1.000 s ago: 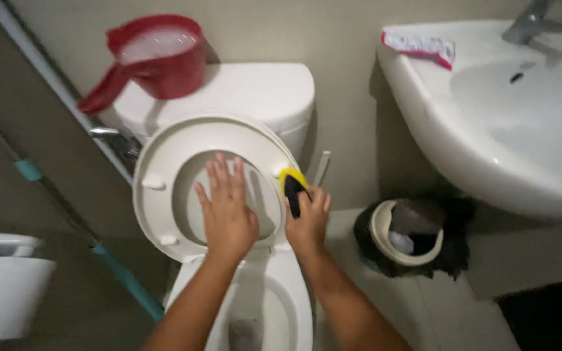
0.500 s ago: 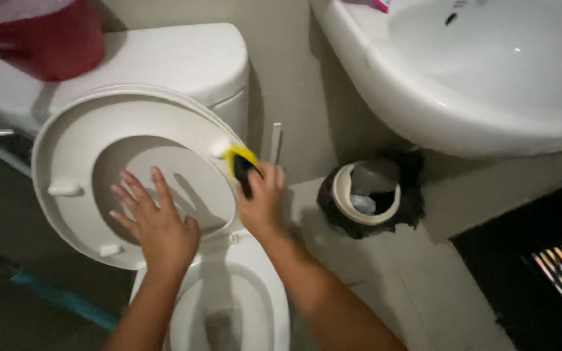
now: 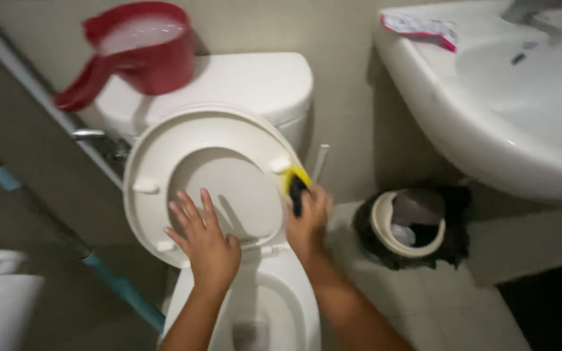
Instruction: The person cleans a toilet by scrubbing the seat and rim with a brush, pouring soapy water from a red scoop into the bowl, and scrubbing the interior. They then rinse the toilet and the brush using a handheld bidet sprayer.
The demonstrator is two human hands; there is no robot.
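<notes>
My left hand [image 3: 206, 244] spread flat, steadying raised white plastic toilet seat [image 3: 164, 146]; right hand [image 3: 307, 224] grips yellow-black scrub sponge [image 3: 294, 185] against seat rim. Scrubbing step; next stroke needs firm pressure along rim.

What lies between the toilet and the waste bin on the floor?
In the head view, only the right hand holding the yellow sponge; beneath it, bare floor between toilet and waste bin.

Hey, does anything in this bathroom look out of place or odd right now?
Mainly the red scoop: it sits on the toilet tank, its handle overhanging the left edge. A crumpled packet lies on the sink rim. Otherwise the left hand steadies the raised seat; the right hand holds a sponge.
</notes>
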